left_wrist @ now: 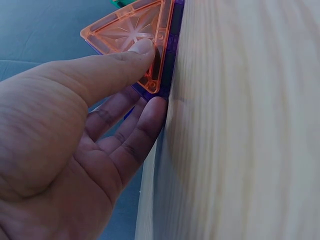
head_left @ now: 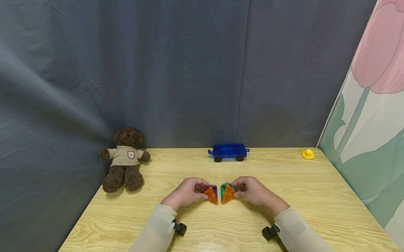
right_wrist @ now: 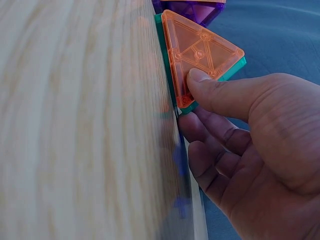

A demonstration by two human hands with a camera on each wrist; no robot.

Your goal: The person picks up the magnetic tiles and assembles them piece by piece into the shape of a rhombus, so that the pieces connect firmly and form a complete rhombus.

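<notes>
Near the middle of the table, my left hand (head_left: 189,192) pinches an orange triangular magnetic tile (left_wrist: 127,30) together with a purple tile (head_left: 214,188) behind it. The left thumb presses on the orange face while the fingers lie at the back. Opposite, my right hand (head_left: 252,191) pinches another orange triangular tile (right_wrist: 202,55) backed by a green tile (right_wrist: 235,69). Both pairs stand on edge at the wooden surface. They face each other with a narrow gap between them in the head view.
A blue toy wagon (head_left: 229,151) with black wheels stands behind the hands, by the dark curtain (head_left: 178,64). The brown teddy bear (head_left: 124,160) sits at the table's left edge. At the far right corner is a yellow rubber duck (head_left: 308,154).
</notes>
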